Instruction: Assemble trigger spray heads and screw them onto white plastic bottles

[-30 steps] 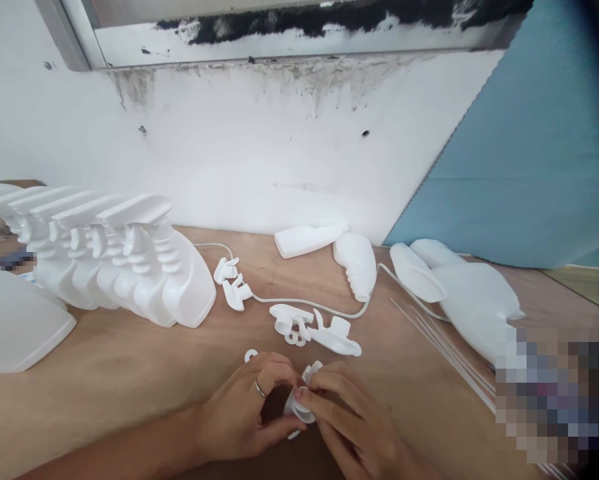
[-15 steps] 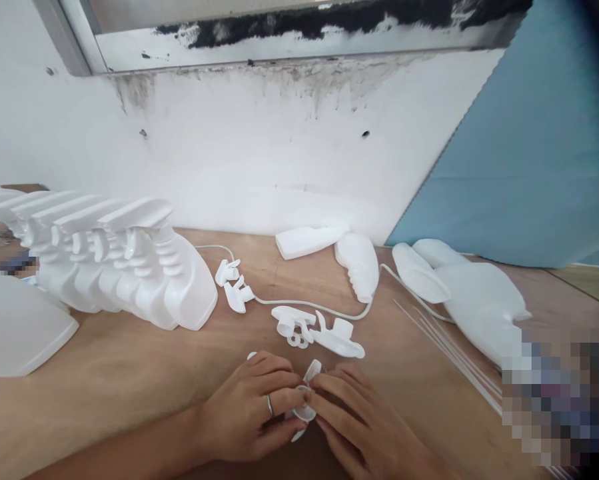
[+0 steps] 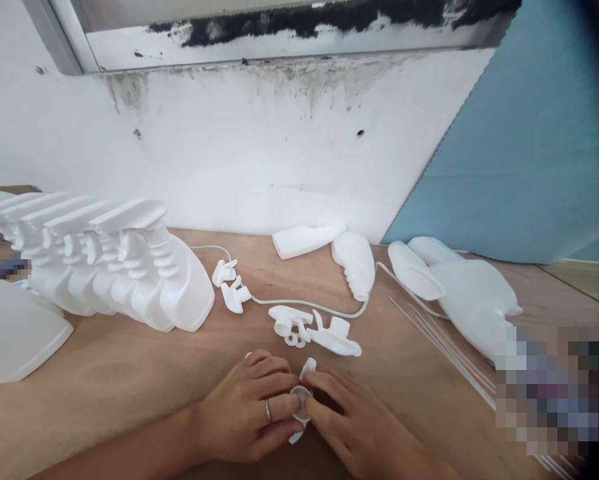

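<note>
Low in the head view, a small white plastic part [image 3: 302,403] with a round cup-like ring is between my two hands, close above the wooden table. My left hand [image 3: 254,410], with a ring on one finger, curls its fingers and thumb against the part's left side. On the other side, the fingertips of my right hand [image 3: 352,410] press on the ring and the upper tab. Fingers cover much of the part. Just beyond my hands lie similar white plastic pieces [image 3: 335,339], joined with small rings; another white bit shows behind my left knuckles.
White ribbed plastic housings [image 3: 186,287] stand in a row at left. Further back lie two more small clip-like pieces [image 3: 233,295], a grey cord [image 3: 306,305], a ribbed handle shell [image 3: 355,263] and large white shells [image 3: 479,293]. Thin white rods [image 3: 444,347] lie at right, before a blurred patch.
My right hand's fingers have shifted slightly on the part, and more of its ring and lower tab now shows. The whole view has moved a little, so the surroundings sit further left.
</note>
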Demonstrator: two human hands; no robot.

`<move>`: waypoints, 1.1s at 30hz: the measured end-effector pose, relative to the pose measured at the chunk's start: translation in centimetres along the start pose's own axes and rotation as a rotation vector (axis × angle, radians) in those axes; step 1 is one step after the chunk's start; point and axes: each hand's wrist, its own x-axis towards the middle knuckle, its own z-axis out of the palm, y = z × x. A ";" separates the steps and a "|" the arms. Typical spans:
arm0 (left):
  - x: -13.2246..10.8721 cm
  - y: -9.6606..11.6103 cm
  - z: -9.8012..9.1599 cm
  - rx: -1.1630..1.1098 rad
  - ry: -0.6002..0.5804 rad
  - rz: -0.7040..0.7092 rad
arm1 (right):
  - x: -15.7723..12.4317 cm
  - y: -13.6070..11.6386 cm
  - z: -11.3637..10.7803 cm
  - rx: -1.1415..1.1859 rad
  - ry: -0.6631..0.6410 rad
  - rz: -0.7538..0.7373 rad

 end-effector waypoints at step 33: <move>0.0 -0.2 0.5 0.064 0.105 0.056 | -0.1 0.6 1.3 -0.009 0.116 -0.110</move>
